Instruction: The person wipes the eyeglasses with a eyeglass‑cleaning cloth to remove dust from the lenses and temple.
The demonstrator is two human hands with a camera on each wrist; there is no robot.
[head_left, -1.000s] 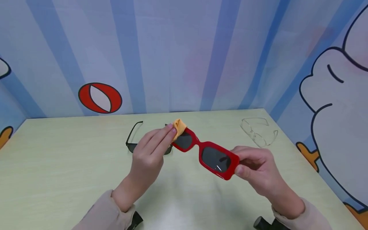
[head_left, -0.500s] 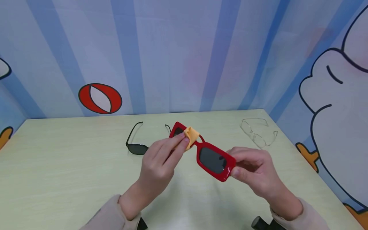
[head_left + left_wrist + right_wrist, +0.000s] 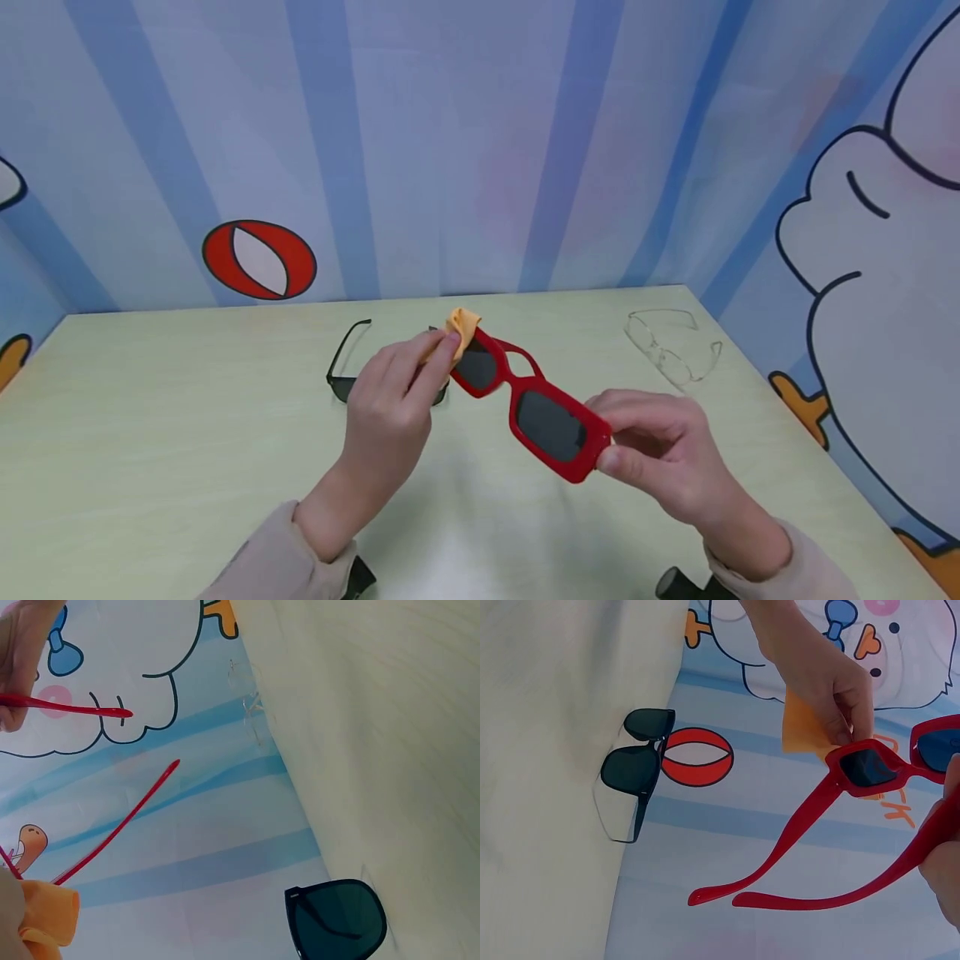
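Red-framed sunglasses (image 3: 551,427) with dark lenses are held up over the table, tilted down to the right. My right hand (image 3: 671,454) pinches their right end between thumb and fingers, near the hinge. At the other end, my left hand (image 3: 390,408) pinches an orange-yellow cleaning cloth (image 3: 463,327) over the outer edge of the left lens. In the right wrist view the cloth (image 3: 804,727) lies behind that lens corner, and both red temples (image 3: 799,821) stick out unfolded. Only the cloth (image 3: 49,915) and the thin temples show clearly in the left wrist view.
Black sunglasses (image 3: 343,387) lie on the pale table (image 3: 187,433) behind my left hand, partly covered by it. Clear-framed glasses (image 3: 667,354) rest at the back right. A printed blue curtain (image 3: 442,150) stands behind the table.
My left hand slid the cloth right toward the bridge, then back left to the lens's outer edge. The red sunglasses shifted slightly left and down in my right hand.
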